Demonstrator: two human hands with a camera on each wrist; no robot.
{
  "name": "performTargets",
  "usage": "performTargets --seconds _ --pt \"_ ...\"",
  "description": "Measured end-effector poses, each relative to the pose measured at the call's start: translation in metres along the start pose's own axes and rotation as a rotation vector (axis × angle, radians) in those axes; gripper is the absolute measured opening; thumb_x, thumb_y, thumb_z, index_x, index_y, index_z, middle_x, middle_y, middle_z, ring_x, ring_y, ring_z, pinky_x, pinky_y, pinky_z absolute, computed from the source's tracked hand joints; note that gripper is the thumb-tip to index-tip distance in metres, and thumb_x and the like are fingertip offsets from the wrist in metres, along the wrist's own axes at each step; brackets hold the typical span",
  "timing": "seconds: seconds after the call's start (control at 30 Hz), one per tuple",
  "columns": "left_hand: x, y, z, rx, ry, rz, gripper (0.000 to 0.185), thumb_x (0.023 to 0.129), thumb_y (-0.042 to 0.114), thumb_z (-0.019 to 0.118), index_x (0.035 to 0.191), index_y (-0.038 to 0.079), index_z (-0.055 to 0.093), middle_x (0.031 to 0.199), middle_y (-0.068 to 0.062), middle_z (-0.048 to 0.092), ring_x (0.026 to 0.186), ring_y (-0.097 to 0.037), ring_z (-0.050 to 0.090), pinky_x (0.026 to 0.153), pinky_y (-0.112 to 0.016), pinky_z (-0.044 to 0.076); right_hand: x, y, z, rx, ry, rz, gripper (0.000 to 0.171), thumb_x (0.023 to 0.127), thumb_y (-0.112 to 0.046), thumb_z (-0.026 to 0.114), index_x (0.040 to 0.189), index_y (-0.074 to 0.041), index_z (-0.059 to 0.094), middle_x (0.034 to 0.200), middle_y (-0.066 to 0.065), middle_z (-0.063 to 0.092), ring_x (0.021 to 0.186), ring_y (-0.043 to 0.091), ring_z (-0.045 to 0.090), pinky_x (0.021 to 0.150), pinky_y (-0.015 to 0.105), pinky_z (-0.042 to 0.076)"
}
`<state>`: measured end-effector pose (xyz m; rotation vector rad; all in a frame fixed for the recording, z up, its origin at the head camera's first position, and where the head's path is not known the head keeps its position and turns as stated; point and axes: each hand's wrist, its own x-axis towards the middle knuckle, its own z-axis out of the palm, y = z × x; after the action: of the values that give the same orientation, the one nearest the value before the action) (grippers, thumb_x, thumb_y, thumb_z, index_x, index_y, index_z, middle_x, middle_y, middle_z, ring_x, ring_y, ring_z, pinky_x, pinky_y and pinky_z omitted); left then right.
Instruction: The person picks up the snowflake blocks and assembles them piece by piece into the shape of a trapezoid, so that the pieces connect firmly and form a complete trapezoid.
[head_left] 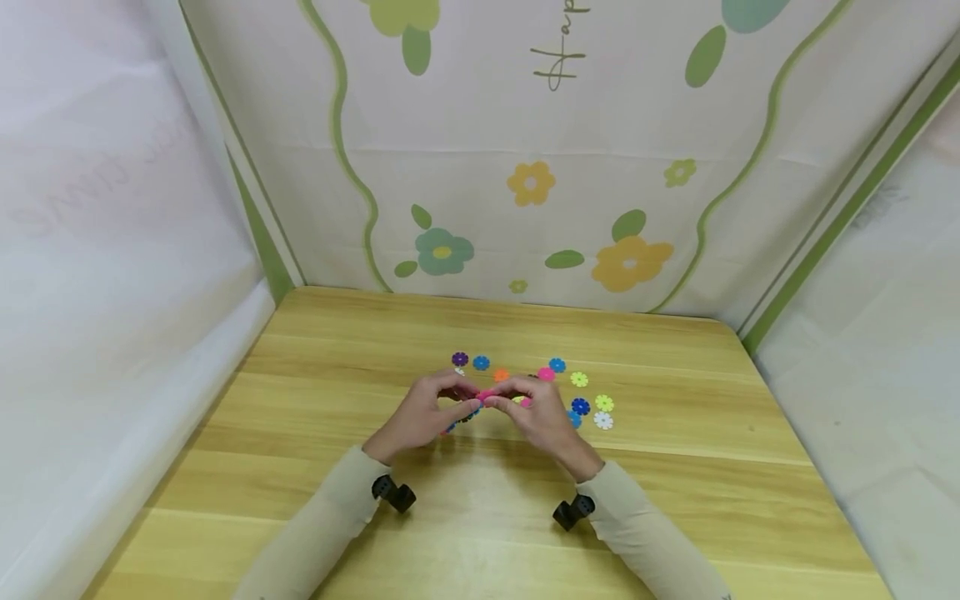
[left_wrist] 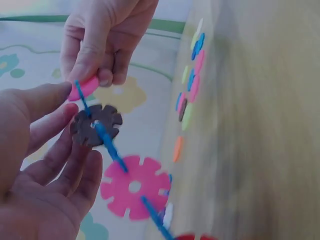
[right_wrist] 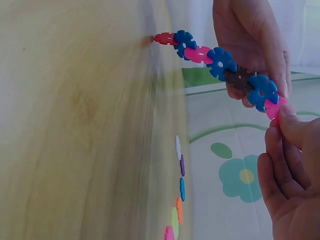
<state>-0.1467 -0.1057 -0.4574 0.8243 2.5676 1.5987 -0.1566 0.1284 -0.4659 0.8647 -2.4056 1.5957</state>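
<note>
Backdrop (head_left: 525,125): cursive "Hap…", rest cut off.

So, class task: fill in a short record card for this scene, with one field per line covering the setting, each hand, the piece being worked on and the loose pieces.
Setting: light wooden table, flower-print backdrop behind.
Left hand: holds the chain of interlocked plastic flower discs near its brown disc.
Right hand: fingers pinch a pink disc at the chain's end.
Chain colours: red, blue, pink, brown.
Loose pieces: scattered plastic flower discs on the table beyond the hands, in several colours.
</note>
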Motion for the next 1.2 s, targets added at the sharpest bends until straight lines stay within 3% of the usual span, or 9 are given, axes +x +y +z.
performTargets --seconds 0.23,0.33,0.47,0.57,0.7,0.9,1.2 --pt "0.002 -0.003 0.008 0.000 0.010 0.013 0.009 0.103 0.020 0.070 0.109 0.019 0.077 0.106 0.004 0.075 0.095 -0.009 0.070 0.089 -0.039 0.061 0.000 0.000 -0.010 -0.049 -0.085 -0.024 0.014 0.098 -0.017 0.075 0.109 -0.015 0.082 0.110 0.002 0.081 0.101 0.018 0.077 0.087 0.038 0.064" --pt "0.002 -0.002 0.008 0.002 0.008 0.013 0.010 0.103 0.019 0.070 0.109 0.016 0.078 0.105 0.001 0.076 0.093 -0.012 0.071 0.085 -0.039 0.062 0.001 -0.002 -0.027 -0.118 -0.122 -0.003 0.016 0.098 -0.017 0.076 0.112 -0.013 0.082 0.113 0.004 0.081 0.103 0.018 0.077 0.087 0.035 0.064" --pt "0.002 -0.002 0.008 0.008 0.004 -0.005 0.011 0.104 0.019 0.069 0.108 0.015 0.078 0.105 -0.001 0.077 0.093 -0.015 0.071 0.083 -0.036 0.061 0.002 0.002 -0.057 -0.230 -0.167 0.020 0.020 0.095 -0.012 0.079 0.115 -0.010 0.080 0.111 0.008 0.080 0.100 0.019 0.077 0.089 0.043 0.064" --pt "0.002 -0.002 0.007 0.001 -0.002 -0.025 0.012 0.104 0.020 0.069 0.108 0.015 0.079 0.105 -0.001 0.076 0.095 -0.016 0.070 0.085 -0.036 0.061 0.000 0.010 -0.078 -0.296 -0.236 0.048 0.024 0.095 -0.009 0.079 0.119 -0.008 0.078 0.114 0.012 0.079 0.103 0.024 0.076 0.092 0.052 0.062" --pt "0.001 -0.003 0.007 -0.017 -0.012 -0.041 0.011 0.104 0.019 0.069 0.109 0.015 0.079 0.106 -0.001 0.077 0.096 -0.017 0.071 0.084 -0.036 0.061 -0.005 0.022 -0.095 -0.383 -0.336 0.100 0.028 0.095 -0.007 0.078 0.123 -0.004 0.076 0.117 0.015 0.078 0.106 0.031 0.074 0.091 0.051 0.062" --pt "0.000 -0.005 0.005 -0.024 -0.017 -0.053 0.013 0.104 0.019 0.069 0.110 0.015 0.079 0.107 -0.001 0.077 0.096 -0.016 0.071 0.080 -0.030 0.061 -0.017 0.039 -0.093 -0.508 -0.372 0.145 0.027 0.093 -0.013 0.082 0.117 -0.003 0.078 0.108 0.009 0.079 0.098 0.022 0.075 0.085 0.040 0.064" --pt "-0.002 -0.006 0.005 -0.033 -0.005 -0.070 0.014 0.105 0.021 0.068 0.112 0.015 0.078 0.107 0.000 0.077 0.097 -0.017 0.071 0.079 -0.027 0.060 -0.022 0.055 -0.081 -0.492 -0.324 0.169 0.016 0.091 -0.016 0.085 0.104 -0.007 0.079 0.098 0.002 0.077 0.086 0.009 0.069 0.078 0.028 0.062"
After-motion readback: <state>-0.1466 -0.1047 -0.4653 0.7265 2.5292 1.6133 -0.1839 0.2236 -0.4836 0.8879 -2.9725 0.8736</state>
